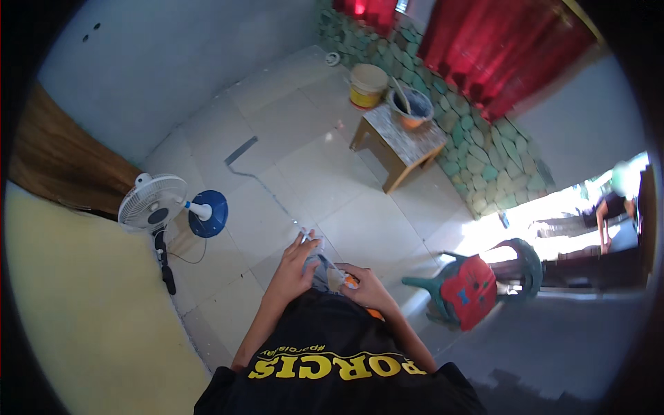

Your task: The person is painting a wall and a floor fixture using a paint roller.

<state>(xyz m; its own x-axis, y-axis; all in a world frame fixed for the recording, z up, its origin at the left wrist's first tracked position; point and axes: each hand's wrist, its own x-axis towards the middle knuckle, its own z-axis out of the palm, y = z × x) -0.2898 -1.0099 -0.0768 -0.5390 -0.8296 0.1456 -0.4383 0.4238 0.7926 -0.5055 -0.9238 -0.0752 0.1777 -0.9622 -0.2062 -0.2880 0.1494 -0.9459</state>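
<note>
A paint roller (242, 150) with a grey sleeve reaches out ahead of me, low over the pale tiled floor. Its thin bent rod runs back toward my body. Near the middle of the rod, my left hand (296, 266) has its fingers bent around it; the inside of that grip is partly hidden. My right hand (366, 287) is closed on the orange handle end, close to my waist. Both forearms come up from a black shirt with yellow lettering.
A bucket (366, 86) stands beside a small table (408, 135) bearing a stirring stick in a pail (411, 111). A white fan (153, 207) with a blue base is at left. A green chair (463, 290) with red covering stands right, near a bright doorway with a person outside.
</note>
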